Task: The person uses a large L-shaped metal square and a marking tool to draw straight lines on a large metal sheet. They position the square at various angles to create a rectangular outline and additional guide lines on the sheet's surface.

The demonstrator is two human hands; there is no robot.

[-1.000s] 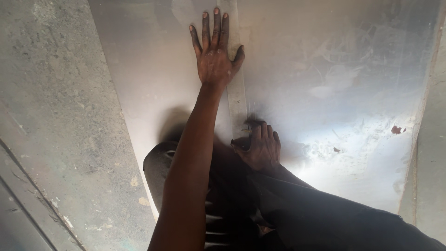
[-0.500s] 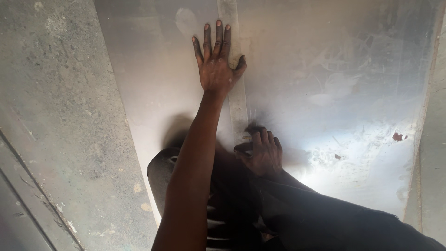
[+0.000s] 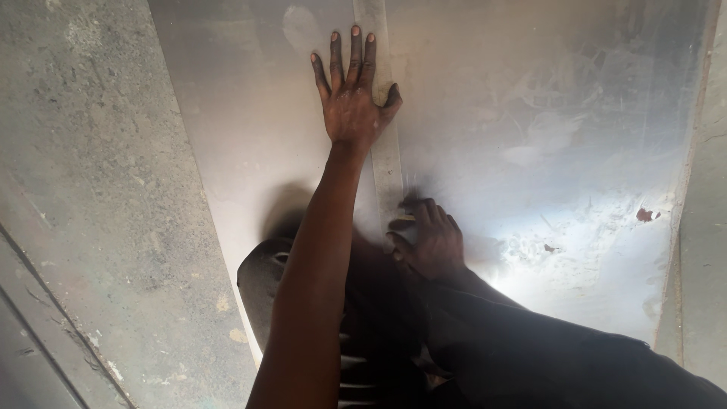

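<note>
The left hand (image 3: 352,102) lies open, flat on the metal sheet (image 3: 530,113), its thumb on the straightedge strip (image 3: 386,163), which the right hand (image 3: 428,242) presses without gripping.

Single head cam, looking steeply down, close over metal sheet (image 3: 530,113), concrete floor (image 3: 91,189) at left.

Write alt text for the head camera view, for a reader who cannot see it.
A person's left hand lies flat, fingers spread, on a long straight strip laid across a pale metal sheet. The right hand, nearer the body, presses on the same strip. Rough grey concrete floor lies to the left of the sheet.
</note>
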